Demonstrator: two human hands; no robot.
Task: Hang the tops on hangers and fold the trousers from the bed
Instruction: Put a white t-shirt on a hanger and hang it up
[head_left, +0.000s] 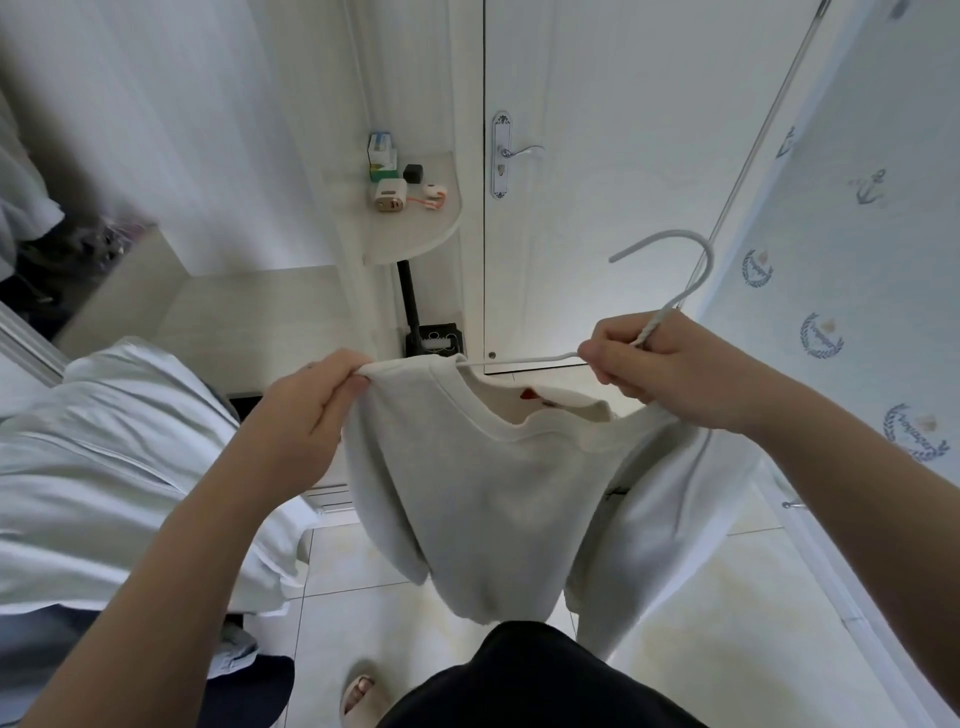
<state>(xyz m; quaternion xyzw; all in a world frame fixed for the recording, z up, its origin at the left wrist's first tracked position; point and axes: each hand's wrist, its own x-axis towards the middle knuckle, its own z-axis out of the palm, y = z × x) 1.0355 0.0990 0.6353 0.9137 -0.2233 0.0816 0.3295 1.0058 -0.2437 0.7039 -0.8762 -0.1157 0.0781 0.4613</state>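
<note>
A pale grey sweatshirt (483, 499) hangs in front of me, its neck opening facing up. My left hand (317, 400) pinches the left shoulder of the sweatshirt. My right hand (660, 364) grips the twisted neck of a white wire hanger (680, 291); the hook points up and to the left. One thin arm of the hanger runs left from my right hand into the sweatshirt's shoulder. The other hanger arm is hidden by my hand and the cloth. A light blue garment (104, 467) lies on the bed at the left.
A white door (597, 156) with a metal handle stands straight ahead. A small corner shelf (410, 218) holds small boxes and gadgets. A patterned wall (857, 260) is on the right. Tiled floor (701, 597) lies below, with my foot in a slipper.
</note>
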